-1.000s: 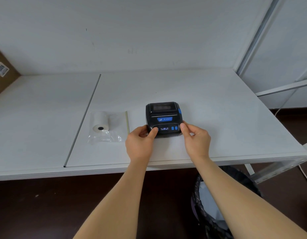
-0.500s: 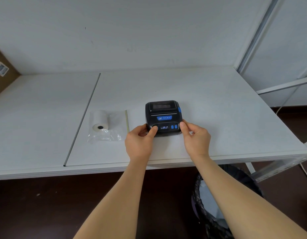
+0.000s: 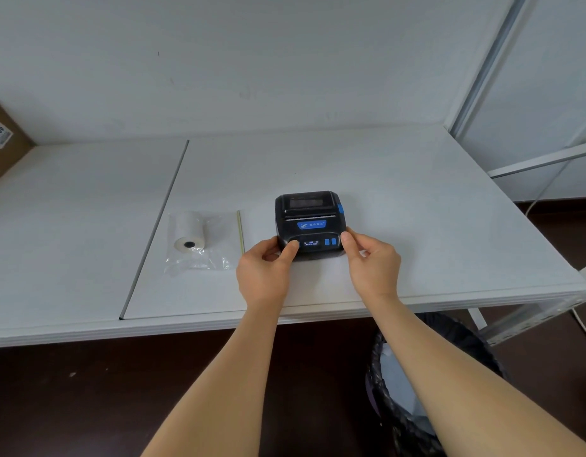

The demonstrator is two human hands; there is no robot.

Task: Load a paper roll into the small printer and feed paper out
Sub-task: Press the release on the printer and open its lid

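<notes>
A: Head view, looking down at a white table [image 3: 417,199]. The small black printer [image 3: 309,222] sits near the middle, lid down, its little screen lit. Both hands are on its near end.

B: How are the fingers placed?

A: The left hand [image 3: 265,275] grips the near left corner: the thumb lies on top by the screen, and the other fingers curl round the side. The right hand [image 3: 372,268] pinches the near right corner, thumb on top, fingers tucked against the side. Neither hand holds anything else.

B: And the paper roll?

A: At nine o'clock from the printer, well apart from it. The paper roll [image 3: 189,230] lies on its side inside a clear plastic bag [image 3: 202,240], core end facing the person. The bag looks unopened, though I cannot tell for certain.

B: So how far along are we?

A: Barely started, I'd judge. The printer is powered and being steadied or positioned, but the lid is closed and no paper shows at the slot. What's left is nearly everything: open the lid, perhaps with the blue tab [image 3: 340,208] at the printer's two o'clock edge, take the roll out of the bag, seat it, close the lid, then feed.

B: Anything else around?

A: A lined bin [image 3: 449,374] under the table at five o'clock, and a cardboard box [image 3: 3,140] at the far left edge.
</notes>
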